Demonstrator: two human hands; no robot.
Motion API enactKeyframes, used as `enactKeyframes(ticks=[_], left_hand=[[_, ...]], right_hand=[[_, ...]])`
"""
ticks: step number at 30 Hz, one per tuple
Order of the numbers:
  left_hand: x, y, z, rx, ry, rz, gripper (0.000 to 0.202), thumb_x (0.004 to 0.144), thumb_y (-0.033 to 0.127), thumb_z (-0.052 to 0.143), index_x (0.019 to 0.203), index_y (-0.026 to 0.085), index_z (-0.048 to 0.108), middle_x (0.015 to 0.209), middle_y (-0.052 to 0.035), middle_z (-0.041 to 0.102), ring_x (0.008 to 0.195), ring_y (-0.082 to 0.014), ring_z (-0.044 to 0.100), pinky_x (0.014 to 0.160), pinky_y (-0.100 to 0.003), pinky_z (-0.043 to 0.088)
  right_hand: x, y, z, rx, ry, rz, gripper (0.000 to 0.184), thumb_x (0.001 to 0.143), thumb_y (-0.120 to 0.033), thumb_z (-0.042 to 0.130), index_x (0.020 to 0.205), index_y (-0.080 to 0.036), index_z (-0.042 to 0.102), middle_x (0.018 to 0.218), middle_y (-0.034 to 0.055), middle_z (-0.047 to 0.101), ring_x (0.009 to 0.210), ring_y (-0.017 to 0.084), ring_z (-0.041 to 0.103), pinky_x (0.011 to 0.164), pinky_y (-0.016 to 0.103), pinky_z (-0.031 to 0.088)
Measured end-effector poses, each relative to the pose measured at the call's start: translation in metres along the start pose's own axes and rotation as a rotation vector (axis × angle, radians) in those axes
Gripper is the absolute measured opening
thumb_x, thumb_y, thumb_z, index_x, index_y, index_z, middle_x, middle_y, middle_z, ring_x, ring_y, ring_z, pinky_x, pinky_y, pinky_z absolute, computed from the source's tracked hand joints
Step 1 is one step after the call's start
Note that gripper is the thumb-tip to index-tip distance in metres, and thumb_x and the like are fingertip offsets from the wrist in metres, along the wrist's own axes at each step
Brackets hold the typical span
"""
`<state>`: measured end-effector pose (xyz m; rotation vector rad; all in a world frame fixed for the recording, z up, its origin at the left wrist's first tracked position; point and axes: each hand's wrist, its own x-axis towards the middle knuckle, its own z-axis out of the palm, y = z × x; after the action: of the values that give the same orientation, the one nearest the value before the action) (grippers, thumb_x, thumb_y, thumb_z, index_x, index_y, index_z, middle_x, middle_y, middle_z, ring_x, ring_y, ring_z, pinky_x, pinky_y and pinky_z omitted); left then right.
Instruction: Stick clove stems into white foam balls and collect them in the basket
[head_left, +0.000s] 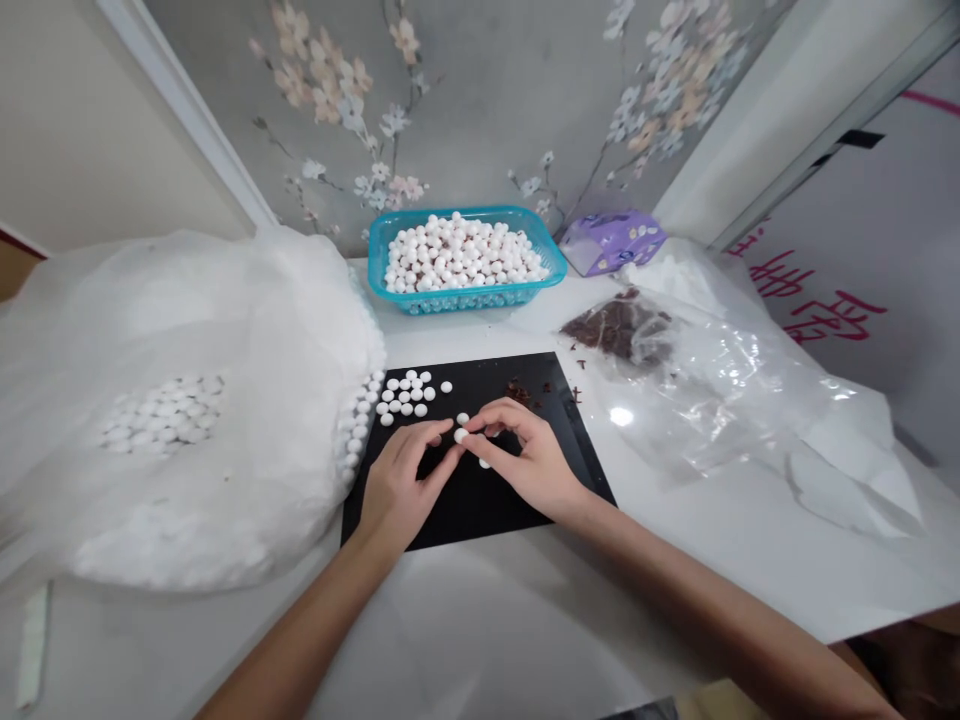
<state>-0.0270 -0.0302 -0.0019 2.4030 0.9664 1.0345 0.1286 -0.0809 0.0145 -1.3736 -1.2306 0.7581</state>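
Note:
Over a black mat (pixel 457 510), my left hand (pixel 405 475) and my right hand (pixel 532 455) meet with fingertips pinched around a small white round piece (pixel 460 436). A second white round piece (pixel 463 419) shows just beyond it, near the right fingertips. Part of another peeks out below my right thumb. Loose white round pieces (pixel 406 396) lie in a group at the mat's far left. Small dark brown bits (pixel 517 391) are scattered behind my right hand. Exactly how the fingertips grip is partly hidden.
A large translucent bag (pixel 247 480) of white pieces fills the left side. Behind the mat stands a blue basket (pixel 465 302) heaped with white pieces showing brown bits. To the right lie a clear bag (pixel 697 400) with brown bits (pixel 619 325) and a purple packet (pixel 611 243).

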Motion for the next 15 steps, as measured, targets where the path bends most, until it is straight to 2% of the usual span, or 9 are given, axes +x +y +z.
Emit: enactKeyframes(ticks=[5,8,10,12,14,15], left_hand=[[-0.002,-0.001,0.0,-0.032,0.009,0.094,0.018,0.082,0.017,0.058,0.099,0.022,0.055,0.095,-0.0015,0.065,0.083,-0.0121,0.061,0.073,-0.024,0.052],[-0.002,-0.001,-0.001,-0.04,0.021,0.132,0.022,0.08,0.015,0.059,0.101,0.021,0.055,0.095,-0.002,0.064,0.082,-0.0119,0.062,0.074,-0.024,0.053],[-0.001,0.0,-0.002,-0.043,0.011,0.177,0.022,0.079,0.013,0.06,0.1,0.02,0.056,0.094,-0.0026,0.064,0.084,-0.0125,0.061,0.076,-0.025,0.052],[-0.002,0.004,-0.003,-0.045,-0.046,0.238,0.019,0.079,0.015,0.06,0.097,0.019,0.058,0.091,-0.0029,0.064,0.082,-0.0124,0.06,0.076,-0.025,0.051],[-0.004,0.009,-0.002,-0.038,-0.157,0.319,0.015,0.081,0.018,0.059,0.096,0.019,0.059,0.084,-0.0021,0.063,0.074,-0.0111,0.059,0.068,-0.023,0.049],[-0.005,0.012,-0.002,-0.027,-0.215,0.365,0.014,0.082,0.02,0.057,0.096,0.018,0.059,0.079,-0.0015,0.063,0.069,-0.0104,0.058,0.061,-0.022,0.047]], right_hand=[[-0.002,-0.005,-0.002,-0.121,-0.053,-0.096,0.005,0.078,-0.02,0.063,0.083,-0.021,0.065,0.083,0.003,0.059,0.082,0.015,0.058,0.075,0.03,0.048],[0.0,-0.002,-0.01,-0.198,-0.093,-0.166,0.007,0.079,-0.022,0.063,0.086,-0.022,0.064,0.087,0.0035,0.06,0.086,0.016,0.058,0.08,0.032,0.047],[0.004,0.006,-0.025,-0.299,-0.069,-0.232,0.008,0.08,-0.023,0.061,0.087,-0.022,0.063,0.09,0.0043,0.061,0.089,0.018,0.057,0.082,0.034,0.047],[0.01,0.019,-0.047,-0.458,0.024,-0.269,0.009,0.084,-0.021,0.055,0.086,-0.022,0.063,0.088,0.0052,0.061,0.089,0.019,0.057,0.08,0.035,0.047],[0.014,0.033,-0.069,-0.614,0.097,-0.285,0.016,0.086,-0.02,0.048,0.089,-0.02,0.064,0.087,0.0072,0.059,0.082,0.019,0.057,0.075,0.035,0.047],[0.015,0.04,-0.079,-0.693,0.09,-0.282,0.018,0.087,-0.02,0.046,0.091,-0.018,0.064,0.087,0.0085,0.059,0.082,0.02,0.057,0.075,0.035,0.047]])
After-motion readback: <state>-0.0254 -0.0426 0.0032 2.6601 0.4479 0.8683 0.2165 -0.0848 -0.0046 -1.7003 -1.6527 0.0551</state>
